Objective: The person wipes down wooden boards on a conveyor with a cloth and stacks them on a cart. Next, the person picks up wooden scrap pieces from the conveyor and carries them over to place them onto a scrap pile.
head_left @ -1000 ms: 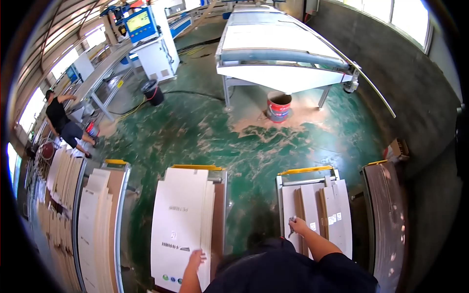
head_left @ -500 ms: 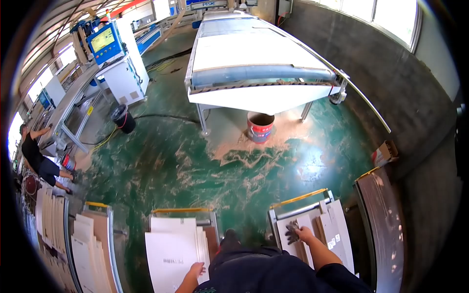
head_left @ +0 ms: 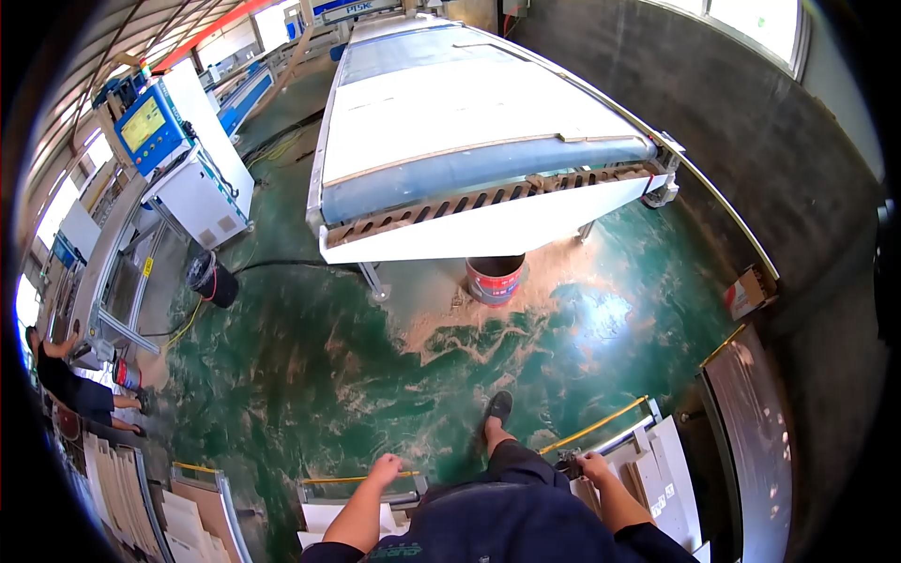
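Note:
My right hand (head_left: pixel 591 465) is closed on a pair of dark grey work gloves (head_left: pixel 568 462), partly hidden, above the cart on the right. Under it lie white panels (head_left: pixel 671 469) and narrow strips of board (head_left: pixel 634 484). My left hand (head_left: pixel 386 468) is curled, with nothing visible in it, over the yellow-edged front of the middle cart. White boards (head_left: pixel 324 515) on that cart are partly covered by my arm and body. One foot (head_left: pixel 500 405) is stretched forward on the floor.
Ahead is a long machine table (head_left: pixel 441 103) bearing a white sheet, with a red bucket (head_left: pixel 495 280) and sawdust below. A control cabinet (head_left: pixel 202 192), a black bin (head_left: pixel 214 279) and another person (head_left: pixel 80 389) are left. A dark-topped stack (head_left: pixel 751 441) and a cardboard box (head_left: pixel 749 293) are right.
I have stepped forward, and the machine table appears closer. My left hand has lifted off the white boards and curled. The gloves have moved forward with my right hand.

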A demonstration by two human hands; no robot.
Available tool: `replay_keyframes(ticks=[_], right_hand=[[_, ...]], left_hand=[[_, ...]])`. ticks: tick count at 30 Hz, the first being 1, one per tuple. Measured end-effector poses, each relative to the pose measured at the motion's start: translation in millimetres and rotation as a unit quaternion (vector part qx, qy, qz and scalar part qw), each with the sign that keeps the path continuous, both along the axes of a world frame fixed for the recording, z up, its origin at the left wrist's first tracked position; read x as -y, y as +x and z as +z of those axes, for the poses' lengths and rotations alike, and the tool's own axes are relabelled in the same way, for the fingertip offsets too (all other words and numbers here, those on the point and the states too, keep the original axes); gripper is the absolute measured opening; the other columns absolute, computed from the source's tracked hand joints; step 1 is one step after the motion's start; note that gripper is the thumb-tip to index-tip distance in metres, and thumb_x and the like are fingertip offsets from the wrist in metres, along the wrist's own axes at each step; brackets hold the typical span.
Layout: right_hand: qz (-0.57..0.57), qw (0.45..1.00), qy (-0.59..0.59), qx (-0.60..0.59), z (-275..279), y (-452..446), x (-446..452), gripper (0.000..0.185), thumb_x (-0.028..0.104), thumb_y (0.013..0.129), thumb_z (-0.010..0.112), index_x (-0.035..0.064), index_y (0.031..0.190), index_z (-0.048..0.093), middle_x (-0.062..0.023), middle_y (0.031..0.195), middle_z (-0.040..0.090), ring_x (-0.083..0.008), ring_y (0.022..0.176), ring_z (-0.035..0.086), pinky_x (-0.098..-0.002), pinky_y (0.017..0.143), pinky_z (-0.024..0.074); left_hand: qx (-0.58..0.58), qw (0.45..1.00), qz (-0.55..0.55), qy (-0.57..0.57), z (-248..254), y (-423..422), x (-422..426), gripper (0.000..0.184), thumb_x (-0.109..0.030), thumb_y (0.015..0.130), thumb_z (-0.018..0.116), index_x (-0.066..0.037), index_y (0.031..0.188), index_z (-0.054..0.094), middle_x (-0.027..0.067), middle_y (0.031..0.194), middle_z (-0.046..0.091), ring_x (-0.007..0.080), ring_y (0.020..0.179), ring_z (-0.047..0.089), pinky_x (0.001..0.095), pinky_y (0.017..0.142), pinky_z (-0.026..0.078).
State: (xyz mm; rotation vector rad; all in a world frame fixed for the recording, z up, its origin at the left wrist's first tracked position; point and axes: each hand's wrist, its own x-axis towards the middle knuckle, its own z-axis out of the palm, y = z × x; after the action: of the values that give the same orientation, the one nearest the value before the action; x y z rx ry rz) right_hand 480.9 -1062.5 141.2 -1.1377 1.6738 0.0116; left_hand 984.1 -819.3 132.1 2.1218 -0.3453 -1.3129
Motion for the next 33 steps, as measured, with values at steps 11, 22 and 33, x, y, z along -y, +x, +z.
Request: replay_keyframes(ticks=[11,22,33], right_hand=[[0.026,0.97,-0.24,0.021,71.9,136.5,332.3,0.039,0.038,0.076,0.064,-0.0005,0.082,0.063,-0.0154,0.075,0.065,-0.0258,0.07,0.063,-0.036,0.066,0.0495],[-0.07,0.879,-0.423,0.209,254.5,254.6,606.2,0.014,0.008,0.08,0.059,0.0004,0.09,0.053,-0.0053,0.069,0.055,-0.0125,0.065,0.051,-0.0284,0.062,0.0448],[0.274,0.853,-0.386,-0.219,342.6,333.3,815.4,0.052,0.021,0.076,0.059,0.0165,0.127,0.05,-0.0167,0.092,0.066,-0.0353,0.087,0.062,-0.0418,0.076,0.0498]], left_hand=[[-0.068,0.996,-0.055,0.03,16.6,45.2,233.7,0.029,-0.029,0.086,0.058,-0.002,0.091,0.062,0.0064,0.075,0.063,0.0154,0.063,0.058,0.0322,0.058,0.048],[-0.084,0.99,-0.104,0.051,17.3,105.9,516.2,0.027,-0.03,0.087,0.058,-0.003,0.092,0.059,0.0082,0.078,0.062,0.0153,0.067,0.058,0.0314,0.063,0.048],[-0.072,0.973,-0.22,-0.026,-43.9,143.6,621.2,0.039,-0.035,0.089,0.053,-0.001,0.108,0.061,0.0156,0.106,0.063,0.0251,0.097,0.059,0.0337,0.084,0.045]])
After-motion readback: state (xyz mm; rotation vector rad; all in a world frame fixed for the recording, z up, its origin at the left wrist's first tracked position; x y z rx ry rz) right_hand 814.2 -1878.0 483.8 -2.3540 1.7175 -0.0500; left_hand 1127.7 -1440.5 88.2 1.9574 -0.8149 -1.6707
